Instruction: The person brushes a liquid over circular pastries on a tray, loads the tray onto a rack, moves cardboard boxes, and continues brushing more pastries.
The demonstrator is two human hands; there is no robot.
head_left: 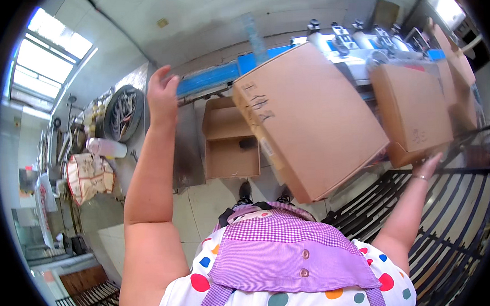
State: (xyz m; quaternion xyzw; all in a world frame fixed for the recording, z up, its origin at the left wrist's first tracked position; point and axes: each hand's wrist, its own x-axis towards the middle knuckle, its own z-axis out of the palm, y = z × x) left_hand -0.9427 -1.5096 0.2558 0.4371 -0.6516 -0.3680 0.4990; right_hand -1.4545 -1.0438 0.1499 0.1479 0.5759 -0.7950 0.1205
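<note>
My left hand (163,96) is raised on the left, fingers loosely bent and apart, with nothing in it. To its right a large closed cardboard box (314,117) sits slanted, dark handwriting on its side; no hand touches it. My right hand (427,168) is at the near lower edge of a smaller cardboard box (412,107) on the right. Its fingers are stretched out and seem to touch that edge, without wrapping round it. An open cardboard box (231,158) lies low between the large box and my left forearm, a small dark patch inside.
A blue-edged machine (209,80) with rollers runs along the back. On the left bench are a round dark tray (124,112) of metal pieces, a pale bottle (107,148) and a cloth bag (90,177). A black slatted rack (378,202) stands at the near right.
</note>
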